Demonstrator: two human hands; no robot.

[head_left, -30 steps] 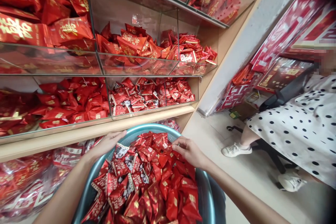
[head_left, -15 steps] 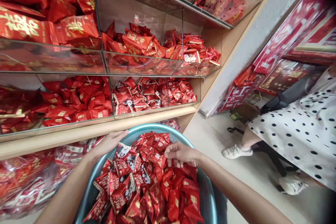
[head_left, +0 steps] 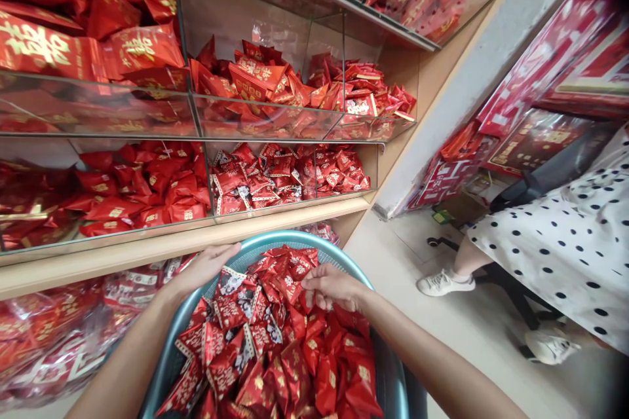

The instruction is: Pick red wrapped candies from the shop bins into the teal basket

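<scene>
A teal plastic basket point(head_left: 289, 241) sits low in front of me, heaped with small red foil candy packets point(head_left: 275, 347). My left hand point(head_left: 202, 268) grips the basket's far-left rim, fingers curled over the edge. My right hand point(head_left: 330, 288) rests on top of the pile near the middle, fingers bent down and pinching among the packets; what they hold is hidden.
Glass-fronted shelf bins point(head_left: 275, 131) full of red packets rise just behind the basket, above a wooden ledge point(head_left: 196, 242). Bagged red packets point(head_left: 59, 334) lie below left. A person in a polka-dot dress point(head_left: 555, 242) sits on a chair at right, feet on the tiled floor.
My right hand has slid left from the basket's right side onto the middle of the pile and curled its fingers down. The left hand stays on the rim.
</scene>
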